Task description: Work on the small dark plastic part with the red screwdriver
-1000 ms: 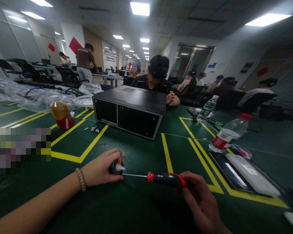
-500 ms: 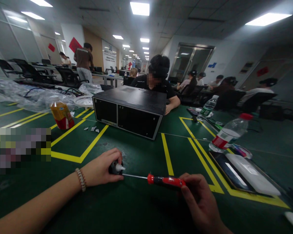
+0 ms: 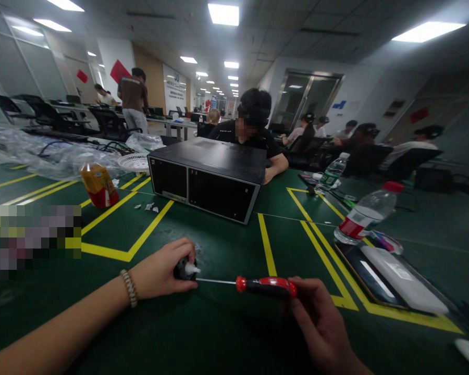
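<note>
My left hand (image 3: 166,268), a beaded bracelet at its wrist, is closed around a small black part with a white tip (image 3: 190,268); the fingers cover much of it, and I cannot make out its kind. A screwdriver (image 3: 268,286) with a red and black handle lies level in front of me, its thin shaft pointing left. My right hand (image 3: 320,317) grips the handle's end between thumb and fingers. The shaft's tip reaches the black part beside my left thumb; whether it sits in a screw is hidden.
Beyond my hands stands a black metal case (image 3: 207,177), a person behind it. At left are an orange drink bottle (image 3: 99,182) and a white basket (image 3: 133,162). On the right are a red-capped water bottle (image 3: 369,213), a tablet (image 3: 369,278) and a white device (image 3: 404,278).
The screwdriver handle has turned about its length, showing its red panel at a different angle. My right fingers have shifted slightly; my left hand stays in place.
</note>
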